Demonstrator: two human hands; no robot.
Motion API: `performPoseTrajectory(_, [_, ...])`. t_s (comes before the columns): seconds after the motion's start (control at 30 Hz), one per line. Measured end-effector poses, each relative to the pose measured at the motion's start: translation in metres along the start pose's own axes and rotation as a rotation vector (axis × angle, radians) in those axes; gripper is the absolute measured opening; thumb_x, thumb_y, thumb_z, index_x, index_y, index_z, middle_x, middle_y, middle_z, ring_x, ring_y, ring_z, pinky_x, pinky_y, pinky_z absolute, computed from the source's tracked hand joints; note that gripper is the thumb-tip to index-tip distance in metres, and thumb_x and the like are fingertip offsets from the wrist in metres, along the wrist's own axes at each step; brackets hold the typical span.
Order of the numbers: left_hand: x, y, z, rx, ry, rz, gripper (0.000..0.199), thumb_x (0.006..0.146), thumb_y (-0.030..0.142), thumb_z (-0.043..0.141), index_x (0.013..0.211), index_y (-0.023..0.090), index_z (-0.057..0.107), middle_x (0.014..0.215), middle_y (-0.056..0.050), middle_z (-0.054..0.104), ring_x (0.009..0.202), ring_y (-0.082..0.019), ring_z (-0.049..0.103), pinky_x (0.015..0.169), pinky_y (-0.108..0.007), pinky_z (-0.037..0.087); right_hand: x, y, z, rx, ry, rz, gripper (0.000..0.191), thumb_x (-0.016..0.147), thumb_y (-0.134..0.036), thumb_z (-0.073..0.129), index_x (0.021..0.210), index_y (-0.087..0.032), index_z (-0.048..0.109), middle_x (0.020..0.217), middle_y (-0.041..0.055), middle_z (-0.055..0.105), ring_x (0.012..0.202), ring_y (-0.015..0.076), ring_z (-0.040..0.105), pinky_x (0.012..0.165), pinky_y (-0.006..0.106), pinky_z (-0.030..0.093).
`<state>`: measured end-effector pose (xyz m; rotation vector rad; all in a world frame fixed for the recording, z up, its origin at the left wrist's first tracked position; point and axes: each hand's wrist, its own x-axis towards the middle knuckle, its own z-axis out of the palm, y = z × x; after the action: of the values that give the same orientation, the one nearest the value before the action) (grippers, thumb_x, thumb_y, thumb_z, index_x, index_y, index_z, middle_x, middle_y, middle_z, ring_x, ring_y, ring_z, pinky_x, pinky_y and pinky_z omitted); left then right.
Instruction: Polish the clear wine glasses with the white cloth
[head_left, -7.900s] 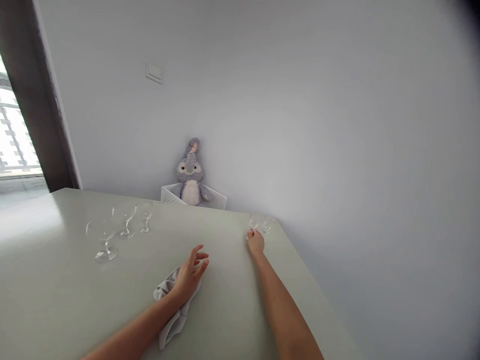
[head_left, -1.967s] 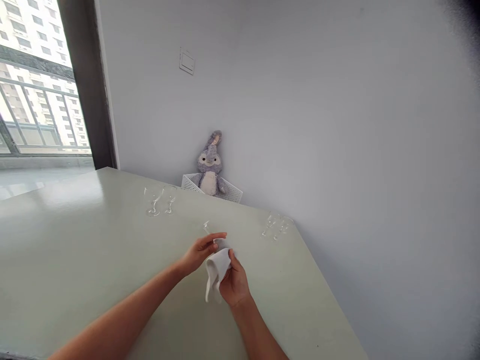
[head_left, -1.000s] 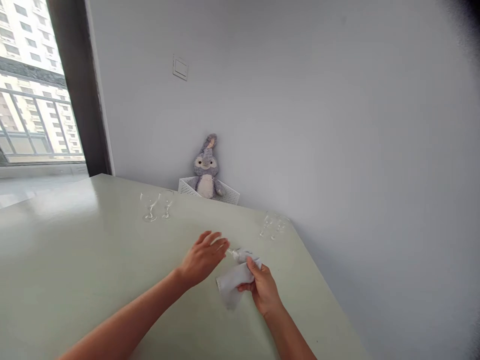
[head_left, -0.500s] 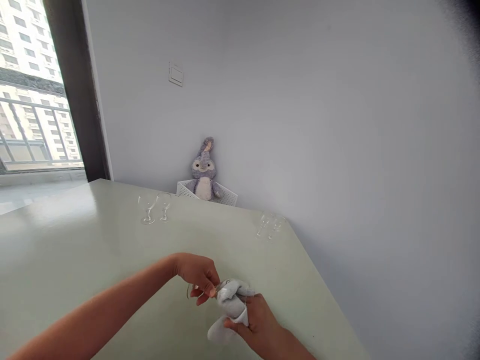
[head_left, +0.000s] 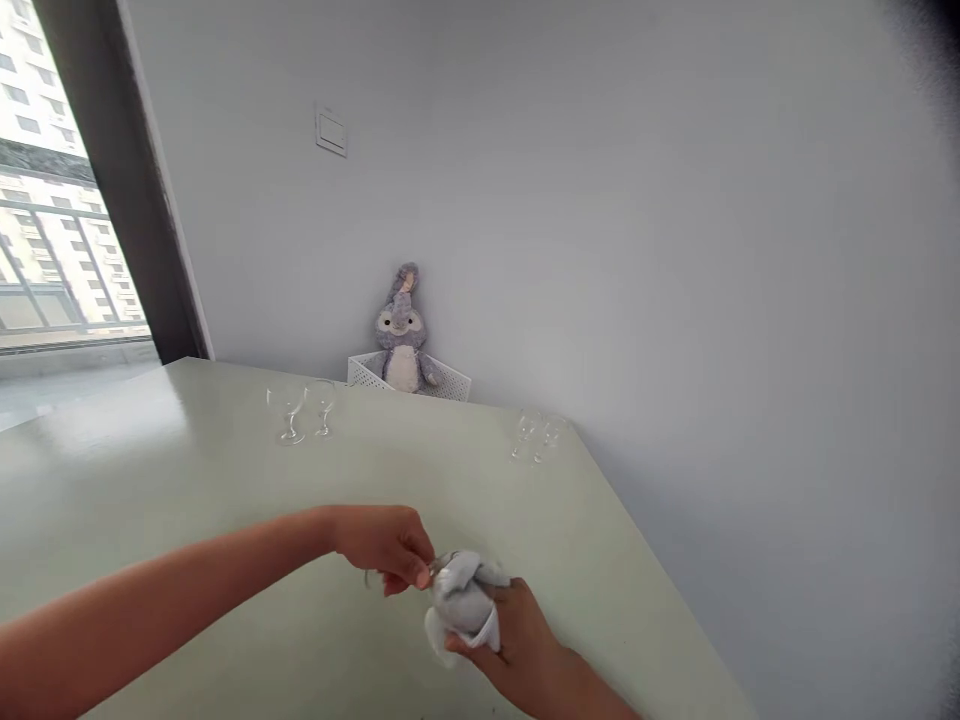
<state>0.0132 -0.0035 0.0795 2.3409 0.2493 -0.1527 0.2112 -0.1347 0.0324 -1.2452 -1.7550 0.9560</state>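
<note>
My left hand (head_left: 394,552) is closed, pinching the stem of a clear stemmed glass (head_left: 367,578) held on its side above the table. The foot of the glass peeks out left of my fingers. A light grey cloth (head_left: 461,605) wraps the bowl, which is mostly hidden. My right hand (head_left: 514,635) grips this cloth from the right, thumb in front and fingers behind, pressing it round the glass.
Two clear stemmed glasses (head_left: 291,415) stand upright at the back left of the pale table (head_left: 225,490). Two smaller ones (head_left: 526,435) stand near the right edge. Against the wall, a plush rabbit (head_left: 403,350) sits in a white perforated basket (head_left: 454,386).
The view has shifted slightly. Around the glass, the cloth has turned and bunched up, its hanging end now closer in. Both hands keep their hold.
</note>
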Motion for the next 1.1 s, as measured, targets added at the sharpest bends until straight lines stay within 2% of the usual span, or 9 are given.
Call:
performPoseTrajectory(0.07, [-0.004, 0.002, -0.001, -0.080, -0.106, -0.040, 0.041, 0.085, 0.047, 0.036, 0.066, 0.016, 0.054, 0.057, 0.001, 0.059, 0.051, -0.010, 0.052, 0.050, -0.020, 0.039, 0.002, 0.004, 0.001, 0.005, -0.038, -0.024, 0.021, 0.068, -0.041, 0.064, 0.067, -0.019, 0.060, 0.068, -0.0005, 0.059, 0.066, 0.0138, 0.051, 0.066, 0.024, 0.039])
performPoseTrajectory(0.2, [0.004, 0.009, 0.013, 0.512, 0.428, -0.092, 0.028, 0.087, 0.034, 0.038, 0.096, 0.017, 0.057, 0.078, -0.006, 0.063, 0.073, -0.017, 0.057, 0.070, -0.030, 0.041, 0.018, 0.013, 0.014, 0.524, 0.147, 0.195, 0.034, 0.070, -0.049, 0.059, 0.062, -0.016, 0.055, 0.052, -0.0017, 0.048, 0.048, 0.0107, 0.044, 0.048, 0.023, 0.039])
performPoseTrajectory(0.27, [0.009, 0.010, 0.017, 0.778, 0.571, -0.037, 0.028, 0.086, 0.031, 0.039, 0.102, 0.015, 0.055, 0.080, -0.009, 0.062, 0.077, -0.019, 0.055, 0.074, -0.034, 0.038, 0.024, 0.012, 0.019, 0.771, 0.206, 0.265, 0.038, 0.073, -0.052, 0.053, 0.071, -0.015, 0.056, 0.053, -0.0018, 0.046, 0.043, 0.0097, 0.041, 0.043, 0.023, 0.037])
performPoseTrajectory(0.4, [0.006, 0.008, 0.005, 0.681, 0.449, 0.013, 0.032, 0.085, 0.040, 0.039, 0.083, 0.016, 0.060, 0.061, -0.003, 0.058, 0.060, -0.015, 0.052, 0.060, -0.027, 0.037, 0.015, 0.003, 0.019, 0.537, 0.193, 0.188, 0.035, 0.072, -0.051, 0.055, 0.079, -0.016, 0.059, 0.059, 0.0000, 0.052, 0.050, 0.0121, 0.047, 0.049, 0.024, 0.038])
performPoseTrajectory(0.57, [-0.009, 0.002, -0.004, 0.102, -0.041, -0.043, 0.039, 0.085, 0.047, 0.035, 0.075, 0.019, 0.060, 0.057, 0.002, 0.058, 0.051, -0.010, 0.051, 0.050, -0.020, 0.038, 0.004, 0.000, 0.007, -0.124, -0.026, -0.079, 0.022, 0.072, -0.043, 0.057, 0.074, -0.021, 0.060, 0.076, 0.0021, 0.062, 0.076, 0.0175, 0.054, 0.067, 0.025, 0.039])
performPoseTrajectory(0.77, [-0.003, 0.001, 0.027, 0.805, 0.596, -0.027, 0.030, 0.085, 0.033, 0.041, 0.106, 0.016, 0.054, 0.085, -0.010, 0.061, 0.083, -0.021, 0.053, 0.078, -0.037, 0.037, 0.023, 0.009, 0.015, 0.637, 0.125, 0.249, 0.038, 0.075, -0.052, 0.050, 0.077, -0.015, 0.057, 0.056, -0.0013, 0.047, 0.046, 0.0108, 0.043, 0.045, 0.024, 0.038])
performPoseTrajectory(0.87, [-0.005, 0.000, 0.025, 0.731, 0.578, -0.026, 0.029, 0.086, 0.036, 0.039, 0.088, 0.016, 0.060, 0.065, -0.004, 0.057, 0.065, -0.016, 0.051, 0.066, -0.030, 0.039, 0.020, 0.003, 0.017, 0.650, 0.091, 0.244, 0.037, 0.073, -0.051, 0.053, 0.079, -0.015, 0.058, 0.057, -0.0012, 0.047, 0.047, 0.0108, 0.042, 0.047, 0.025, 0.038])
performPoseTrajectory(1.03, [-0.015, -0.006, 0.010, 0.094, 0.159, -0.072, 0.041, 0.086, 0.046, 0.034, 0.075, 0.017, 0.060, 0.058, 0.002, 0.055, 0.050, -0.009, 0.047, 0.047, -0.020, 0.034, 0.008, -0.006, 0.003, -0.056, -0.011, -0.035, 0.022, 0.070, -0.038, 0.062, 0.062, -0.018, 0.055, 0.061, -0.0015, 0.050, 0.061, 0.0124, 0.044, 0.061, 0.024, 0.036])
performPoseTrajectory(1.1, [-0.016, -0.009, 0.013, 0.094, 0.206, -0.068, 0.036, 0.086, 0.044, 0.036, 0.084, 0.018, 0.061, 0.065, 0.001, 0.059, 0.057, -0.010, 0.051, 0.052, -0.020, 0.038, 0.009, -0.002, 0.003, -0.127, -0.037, -0.087, 0.022, 0.074, -0.035, 0.057, 0.059, -0.018, 0.053, 0.059, -0.0023, 0.047, 0.058, 0.0112, 0.041, 0.059, 0.023, 0.034])
